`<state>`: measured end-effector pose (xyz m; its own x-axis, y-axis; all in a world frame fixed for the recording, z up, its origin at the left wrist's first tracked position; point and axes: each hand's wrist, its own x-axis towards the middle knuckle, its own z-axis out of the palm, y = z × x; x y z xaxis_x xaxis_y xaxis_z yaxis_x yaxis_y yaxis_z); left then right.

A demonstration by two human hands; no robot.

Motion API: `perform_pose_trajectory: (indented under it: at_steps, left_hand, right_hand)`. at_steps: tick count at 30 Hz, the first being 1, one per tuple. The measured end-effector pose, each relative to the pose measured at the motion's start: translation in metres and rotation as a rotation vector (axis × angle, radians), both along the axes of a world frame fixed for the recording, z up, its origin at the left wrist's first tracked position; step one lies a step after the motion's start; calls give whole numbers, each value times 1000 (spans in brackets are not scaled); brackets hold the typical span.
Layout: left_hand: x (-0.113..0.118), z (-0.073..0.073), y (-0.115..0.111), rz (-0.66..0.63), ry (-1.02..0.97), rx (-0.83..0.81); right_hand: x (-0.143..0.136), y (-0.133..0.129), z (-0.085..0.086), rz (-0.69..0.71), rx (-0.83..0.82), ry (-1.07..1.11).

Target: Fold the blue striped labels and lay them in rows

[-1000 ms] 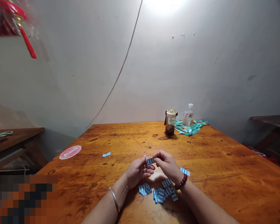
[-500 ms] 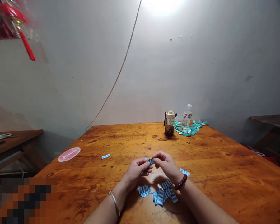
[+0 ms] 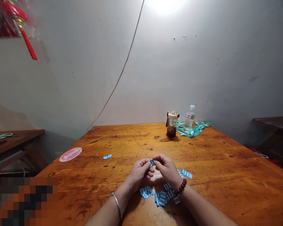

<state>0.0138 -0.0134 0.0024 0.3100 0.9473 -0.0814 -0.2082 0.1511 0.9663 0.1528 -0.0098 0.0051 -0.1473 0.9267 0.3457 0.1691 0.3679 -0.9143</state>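
A small blue-and-white striped label (image 3: 152, 163) is pinched between both hands above the table. My left hand (image 3: 139, 172), with a silver bangle at the wrist, closes thumb and fingers on its left side. My right hand (image 3: 166, 168), wearing a dark red bead bracelet, grips its right side; the fingers partly cover the label. Below the hands lie a small cluster of striped labels (image 3: 146, 191) and a larger overlapping pile (image 3: 161, 197). More labels (image 3: 187, 174) lie beyond my right wrist. One striped piece (image 3: 107, 157) rests apart on the left.
On the wooden table (image 3: 122, 141) stand a lidded cup (image 3: 172, 125) with dark contents and a water bottle (image 3: 190, 117) beside teal ribbon (image 3: 195, 130). A pink round sticker (image 3: 70, 154) is at the left edge. Green-handled scissors (image 3: 2, 136) lie on a side table.
My hands have drawn slightly closer together, and less of the held label shows between them. My right hand has shifted a little left, uncovering more labels behind its wrist.
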Motion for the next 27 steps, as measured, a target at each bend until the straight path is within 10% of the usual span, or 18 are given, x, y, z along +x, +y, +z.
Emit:
perform_pose_trajectory:
  at_steps: [14,21,27]
  left_hand:
    - [2,6,-2,71,46,12]
    - [-27,0,20,373,75,62]
    - [-35,-3,26,379,120,96]
  right_hand:
    - [-2,6,1,25,-273,339]
    - [25,44,-11,-141,-340,-29]
    - [39,71,-19,-170,-356,-240]
